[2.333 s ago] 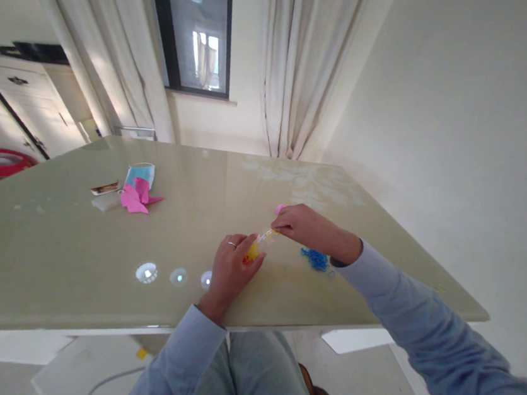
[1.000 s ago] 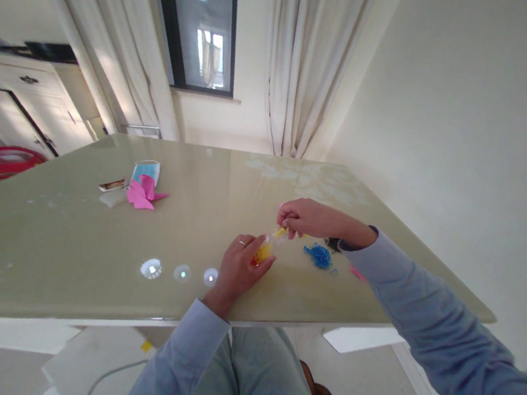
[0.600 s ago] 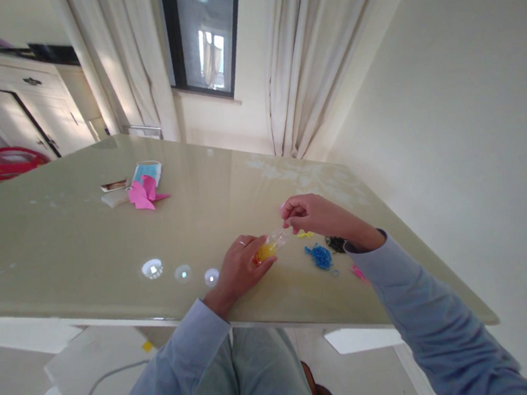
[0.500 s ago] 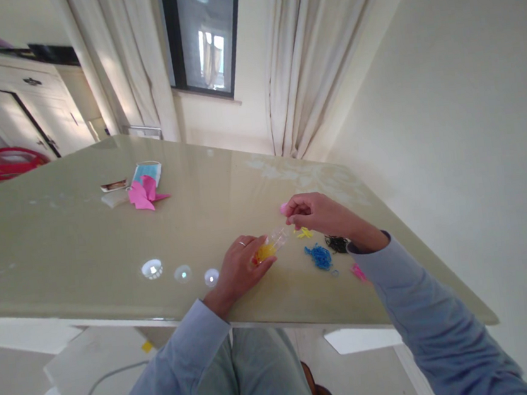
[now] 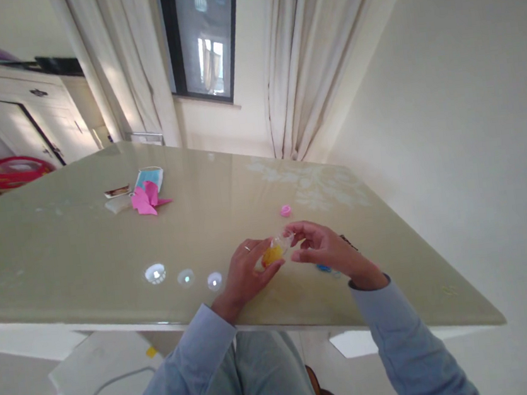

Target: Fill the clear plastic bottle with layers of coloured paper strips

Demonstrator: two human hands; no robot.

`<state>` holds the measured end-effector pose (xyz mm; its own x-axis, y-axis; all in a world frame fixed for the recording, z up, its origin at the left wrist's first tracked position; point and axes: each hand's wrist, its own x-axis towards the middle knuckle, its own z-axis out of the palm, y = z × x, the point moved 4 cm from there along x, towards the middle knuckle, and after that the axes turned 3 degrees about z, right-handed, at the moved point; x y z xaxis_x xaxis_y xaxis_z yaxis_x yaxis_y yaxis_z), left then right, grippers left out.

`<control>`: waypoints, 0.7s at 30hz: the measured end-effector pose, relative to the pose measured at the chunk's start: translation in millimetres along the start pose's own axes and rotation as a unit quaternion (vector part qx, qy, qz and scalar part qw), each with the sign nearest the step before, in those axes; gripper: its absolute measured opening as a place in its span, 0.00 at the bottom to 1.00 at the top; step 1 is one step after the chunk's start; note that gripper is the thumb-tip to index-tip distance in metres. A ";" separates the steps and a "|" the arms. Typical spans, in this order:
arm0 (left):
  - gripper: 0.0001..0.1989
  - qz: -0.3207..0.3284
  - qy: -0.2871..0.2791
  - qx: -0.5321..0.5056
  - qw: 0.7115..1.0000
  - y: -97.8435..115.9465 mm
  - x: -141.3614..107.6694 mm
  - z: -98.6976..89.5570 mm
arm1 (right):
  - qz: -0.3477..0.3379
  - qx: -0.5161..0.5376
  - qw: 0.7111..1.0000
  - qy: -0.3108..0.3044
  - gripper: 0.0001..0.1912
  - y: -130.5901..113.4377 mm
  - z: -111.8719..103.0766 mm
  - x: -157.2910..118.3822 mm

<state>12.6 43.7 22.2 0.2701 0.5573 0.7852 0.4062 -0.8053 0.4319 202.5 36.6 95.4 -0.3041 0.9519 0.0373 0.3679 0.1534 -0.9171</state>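
A small clear container (image 5: 274, 253) with yellow and some red bits inside is held between the thumb and fingers of my left hand (image 5: 248, 272). My right hand (image 5: 319, 248) is at the container's upper right end, fingers bent and thumb apart; whether it grips anything there is too small to tell. Behind the hands lies a small pink round piece (image 5: 285, 211). Part of a blue pile (image 5: 323, 268) shows under my right hand, and a bit of a black pile (image 5: 348, 242) beyond it.
On the glossy table (image 5: 200, 230), a pink paper shape (image 5: 148, 199), a blue face mask (image 5: 149, 177), a small narrow item (image 5: 117, 192) and a whitish piece (image 5: 118, 205) lie at the back left. Bright light reflections show near the front edge.
My right hand has come down and nearer, onto the container's end, and now covers the yellow pieces, the pink pile and most of the blue pile. The pink round piece is uncovered.
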 end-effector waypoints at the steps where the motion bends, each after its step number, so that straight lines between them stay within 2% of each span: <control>1: 0.19 -0.001 0.003 -0.004 1.000 2.8 0.3 1.1 | -0.003 -0.014 1.000 0.016 0.27 3.6 5.5 -0.5; 4: 0.17 -0.017 0.009 -0.015 1.000 8.5 -0.4 4.0 | -0.015 -0.043 0.996 0.077 0.24 11.6 19.2 -4.0; 6: 0.18 -0.022 -0.010 -0.029 0.999 9.8 -1.9 5.6 | -0.042 -0.061 0.988 0.133 0.21 14.3 24.3 -11.9; 9: 0.29 -0.034 -0.047 -0.065 0.996 6.2 -3.8 4.9 | -0.081 -0.072 0.975 0.193 0.18 20.2 26.9 -31.1; 11: 0.38 -0.062 -0.055 -0.088 0.993 -1.8 -2.1 2.8 | -0.083 -0.056 0.971 0.217 0.17 28.9 25.1 -43.9; 12: 0.38 -0.079 -0.061 -0.095 0.991 -7.0 0.2 2.7 | -0.079 -0.042 0.971 0.223 0.16 34.5 23.5 -49.1; 14: 0.34 -0.105 -0.082 -0.092 0.987 -18.7 8.2 5.8 | -0.069 -0.008 0.972 0.226 0.15 47.0 20.0 -56.5; 18: 0.25 -0.142 -0.138 -0.007 0.980 -40.9 33.8 22.6 | -0.054 0.049 0.972 0.225 0.16 67.0 11.5 -61.0; 21: 0.22 -0.150 -0.218 0.063 0.962 -49.0 52.9 44.5 | -0.052 0.080 0.967 0.238 0.17 70.6 0.1 -58.3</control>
<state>45.8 121.6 22.8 0.4534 0.8146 0.3619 0.6185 -0.5799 0.5303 246.1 -8.1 28.4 0.1201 0.9539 0.2749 0.2045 0.2472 -0.9471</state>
